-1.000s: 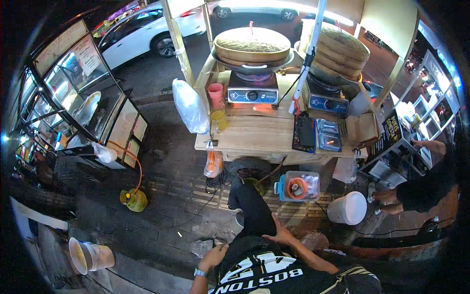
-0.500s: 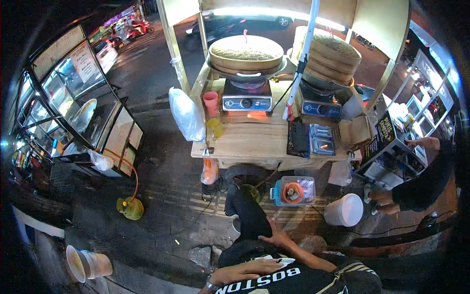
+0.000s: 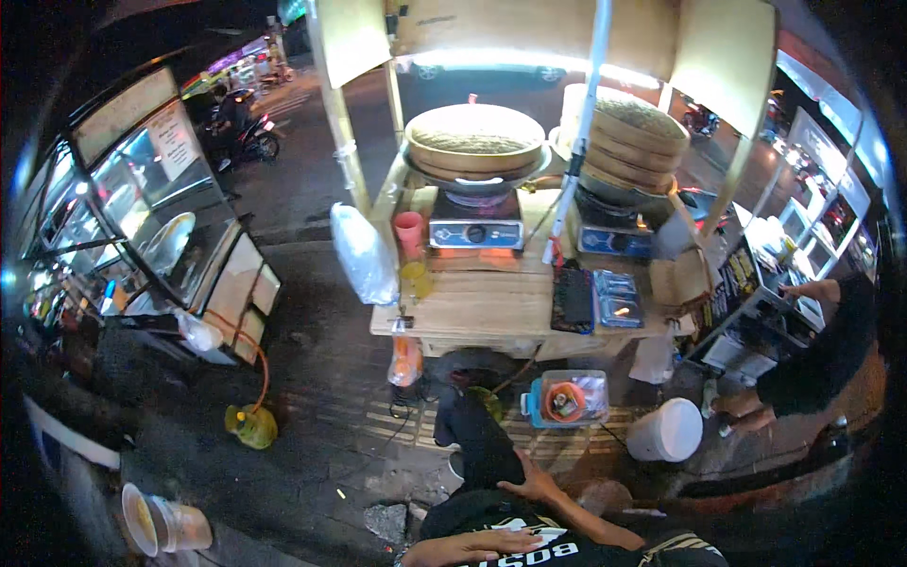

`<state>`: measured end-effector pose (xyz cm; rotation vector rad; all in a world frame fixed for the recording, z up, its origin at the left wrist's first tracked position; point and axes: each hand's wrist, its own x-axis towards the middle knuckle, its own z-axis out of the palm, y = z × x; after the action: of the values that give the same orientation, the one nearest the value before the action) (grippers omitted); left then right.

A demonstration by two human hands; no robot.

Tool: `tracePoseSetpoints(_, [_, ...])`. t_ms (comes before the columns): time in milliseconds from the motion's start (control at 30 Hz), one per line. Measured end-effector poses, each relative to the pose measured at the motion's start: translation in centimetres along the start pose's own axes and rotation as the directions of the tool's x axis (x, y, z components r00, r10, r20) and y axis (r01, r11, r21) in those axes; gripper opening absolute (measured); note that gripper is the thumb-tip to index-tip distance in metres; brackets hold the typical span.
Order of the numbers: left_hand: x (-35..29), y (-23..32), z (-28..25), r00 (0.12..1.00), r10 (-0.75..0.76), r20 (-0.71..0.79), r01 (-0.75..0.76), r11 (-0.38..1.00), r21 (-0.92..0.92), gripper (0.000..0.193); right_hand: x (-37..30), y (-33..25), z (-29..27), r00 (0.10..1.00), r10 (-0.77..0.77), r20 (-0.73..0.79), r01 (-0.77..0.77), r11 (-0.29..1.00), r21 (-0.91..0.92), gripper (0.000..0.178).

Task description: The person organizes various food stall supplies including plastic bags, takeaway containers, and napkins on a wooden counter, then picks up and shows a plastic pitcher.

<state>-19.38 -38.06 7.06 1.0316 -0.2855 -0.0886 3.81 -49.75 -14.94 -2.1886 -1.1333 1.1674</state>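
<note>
At the bottom centre of the frame, the left hand [image 3: 482, 545] lies flat across the front of the black shirt [image 3: 567, 557], its fingers stretched out and close together. Just above and to its right, the right hand [image 3: 534, 482] rests on the black trousers [image 3: 482, 454], thumb and forefinger spread apart; I cannot tell how its other fingers lie. The shirt fills the lower edge, and the trouser leg runs upward toward a wooden cart [image 3: 472, 317] at the centre. On the cart, a round steamer basket [image 3: 475, 142] sits over a stove [image 3: 475, 233], with a pink cup [image 3: 409, 236] just left. Below the cart's right half is a plastic tub [image 3: 535, 403], near a white bucket [image 3: 664, 430]. Another person [image 3: 822, 350] stands at the right edge.
</note>
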Motion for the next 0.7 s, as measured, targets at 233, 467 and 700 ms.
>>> tracePoseSetpoints(233, [-4.4,-1.4,-6.6,0.858,-0.48,-0.182,0.505,0.853,0.132,0.035,-0.4,1.3,0.6,0.997,0.024,-0.073,-0.021,0.999,0.033,0.112])
tracePoseSetpoints(467, [-7.5,3.2,-8.7,0.187,0.348,-0.918,0.249,0.888,0.387,0.024,-1.5,2.9,1.2,0.929,-0.113,-0.352,0.084,0.992,-0.097,0.106])
tracePoseSetpoints(700, [-7.3,2.7,-10.4,-0.095,0.436,-0.895,-0.075,0.893,0.443,0.042,-2.9,2.5,0.3,0.836,-0.296,-0.461,0.135,0.927,-0.35,0.049])
